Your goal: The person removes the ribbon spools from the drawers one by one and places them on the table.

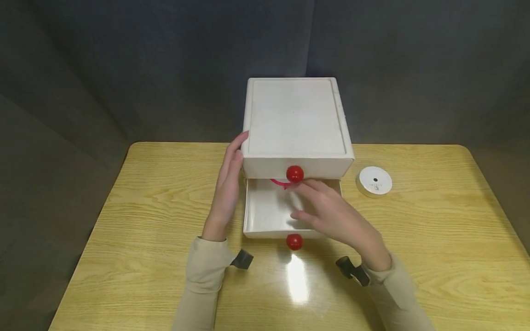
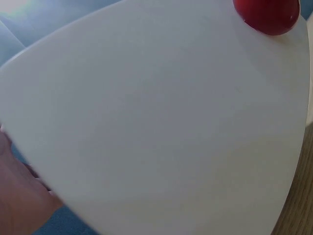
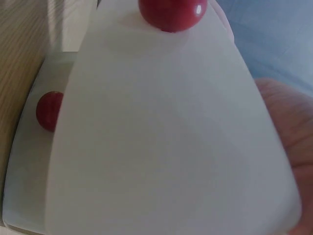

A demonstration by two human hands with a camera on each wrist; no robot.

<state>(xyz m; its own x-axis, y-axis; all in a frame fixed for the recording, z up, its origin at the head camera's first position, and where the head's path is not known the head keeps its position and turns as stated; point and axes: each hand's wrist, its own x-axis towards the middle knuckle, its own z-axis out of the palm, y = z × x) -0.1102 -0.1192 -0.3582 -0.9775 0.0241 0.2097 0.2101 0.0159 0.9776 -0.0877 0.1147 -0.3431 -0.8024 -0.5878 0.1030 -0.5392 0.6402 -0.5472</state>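
A white cabinet with red knobs stands on the table, and one white drawer is pulled out below its top front. My left hand lies along the cabinet's left side, fingers fairly straight; part of this hand shows beyond the white front in the left wrist view. Over the pulled-out drawer is my right hand, thumb and forefinger apart. Its fingertips are close to a thin pinkish-red curved strip inside; whether they touch cannot be told. The drawer front hides those fingers in the right wrist view.
A white round spool is on the table to the right of the cabinet. Another white front with a red knob shows partly behind the near one in the right wrist view. Dark cloth hangs behind the table.
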